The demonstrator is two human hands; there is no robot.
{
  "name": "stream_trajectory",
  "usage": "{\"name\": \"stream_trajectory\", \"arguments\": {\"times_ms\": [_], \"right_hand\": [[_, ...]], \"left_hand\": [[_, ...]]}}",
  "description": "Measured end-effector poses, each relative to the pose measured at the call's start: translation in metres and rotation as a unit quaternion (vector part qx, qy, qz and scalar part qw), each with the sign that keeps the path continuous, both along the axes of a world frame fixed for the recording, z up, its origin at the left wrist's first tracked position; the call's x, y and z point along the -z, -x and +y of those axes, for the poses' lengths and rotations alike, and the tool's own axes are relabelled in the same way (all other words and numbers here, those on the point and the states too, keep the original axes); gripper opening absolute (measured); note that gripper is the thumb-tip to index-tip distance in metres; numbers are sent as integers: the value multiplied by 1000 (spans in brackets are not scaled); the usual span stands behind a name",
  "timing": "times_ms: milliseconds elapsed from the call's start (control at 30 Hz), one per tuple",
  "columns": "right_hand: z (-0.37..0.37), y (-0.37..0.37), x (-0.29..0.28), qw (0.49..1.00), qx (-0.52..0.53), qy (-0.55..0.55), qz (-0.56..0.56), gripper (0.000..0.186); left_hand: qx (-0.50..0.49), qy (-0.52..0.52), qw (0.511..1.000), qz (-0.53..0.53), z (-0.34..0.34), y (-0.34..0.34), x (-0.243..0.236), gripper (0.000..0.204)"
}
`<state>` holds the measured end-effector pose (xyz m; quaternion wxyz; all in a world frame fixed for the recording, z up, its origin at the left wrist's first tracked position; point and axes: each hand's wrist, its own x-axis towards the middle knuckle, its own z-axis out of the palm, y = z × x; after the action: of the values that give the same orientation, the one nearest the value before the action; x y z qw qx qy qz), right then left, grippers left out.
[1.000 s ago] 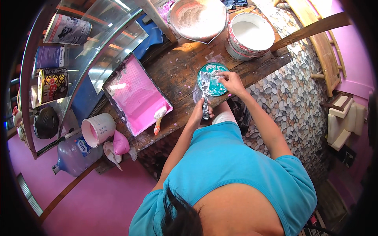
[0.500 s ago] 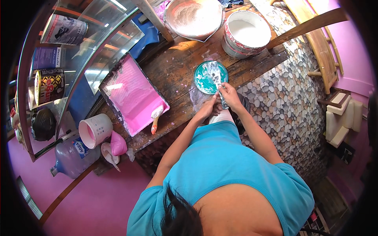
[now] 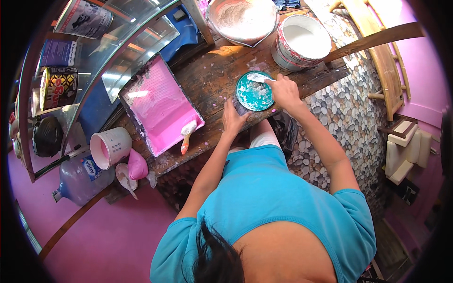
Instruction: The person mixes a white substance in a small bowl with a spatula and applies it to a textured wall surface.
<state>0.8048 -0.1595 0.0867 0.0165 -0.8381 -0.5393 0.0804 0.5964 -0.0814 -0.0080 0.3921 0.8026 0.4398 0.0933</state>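
Note:
My right hand [image 3: 286, 93] grips a putty knife [image 3: 257, 78], its blade coated in white paste and lying across the upper part of a teal round lid [image 3: 250, 97] smeared with white. My left hand [image 3: 231, 118] is beside the lid's lower left, fingers apart, against some thin crumpled plastic [image 3: 239, 107] on the wooden table [image 3: 212, 85]. Left of it lies a dark-rimmed roller tray [image 3: 155, 94] of pink paint, with a paintbrush [image 3: 187, 137] across its lower right corner.
Behind stand a white bucket [image 3: 302, 40] and a wide basin [image 3: 240, 19] of pale powder. At left are a glass-panelled shelf with tins [image 3: 82, 19], a pink-stained pail [image 3: 111, 146], a pink bag [image 3: 137, 165] and a water jug [image 3: 85, 181]. Bamboo furniture [image 3: 391, 85] stands right.
The knife has swung from upright to nearly horizontal, its blade now higher on the lid. My right hand moved up and right; my left hand moved leftward, away from the knife's handle.

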Motion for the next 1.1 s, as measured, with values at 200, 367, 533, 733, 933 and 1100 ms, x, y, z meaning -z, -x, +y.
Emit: {"name": "stream_trajectory", "arguments": {"times_ms": [200,367,533,733,933,1100], "right_hand": [[38,15,14,994,-53,64,-68,17],[35,28,2,985,-76,127,-91,16],[25,15,-7,983,-105,140,-63,17],[18,0,7,994,-60,62,-63,14],[-26,4,-11,999,-19,44,12,29],[-62,30,-3,999,21,6,33,42]], "left_hand": [[34,-87,995,45,-9,-11,-13,118],[24,-94,995,32,-8,-14,4,115],[14,-97,994,43,-9,-16,7,117],[28,-85,994,62,-6,-19,-1,119],[29,-90,993,65,-6,-18,0,118],[35,-90,992,77,-7,-18,-2,117]]}}
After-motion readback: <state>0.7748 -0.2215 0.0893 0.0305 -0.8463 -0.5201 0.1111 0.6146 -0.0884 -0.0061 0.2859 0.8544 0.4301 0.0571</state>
